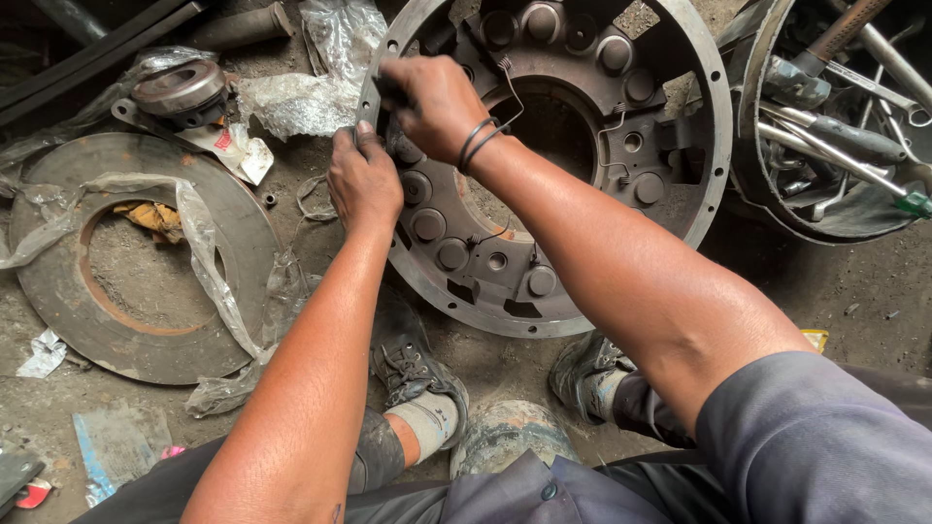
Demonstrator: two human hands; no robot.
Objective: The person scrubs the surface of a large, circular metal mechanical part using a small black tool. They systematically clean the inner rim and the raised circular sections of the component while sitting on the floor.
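Both hands worked the left rim of the round clutch cover (582, 243) on the floor. The left hand (364, 180) pinched its edge; the right hand (437, 97) closed there, contents hidden. Next likely needs steady fingertip pressure.

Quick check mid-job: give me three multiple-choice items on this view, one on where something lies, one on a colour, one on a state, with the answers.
1. Where does the flat metal ring lie?
A. left of the round metal housing
B. inside it
C. on top of it

2. What colour are the bands on the right wrist?
A. red
B. black
C. white

3. How do the hands stand?
A. both resting on the knees
B. both working at the housing's left rim
C. one holding a hammer

Answers:
1 A, the ring sits on the dirt floor to the left.
2 B, they are dark loops.
3 B, left hand and right hand meet at that rim.
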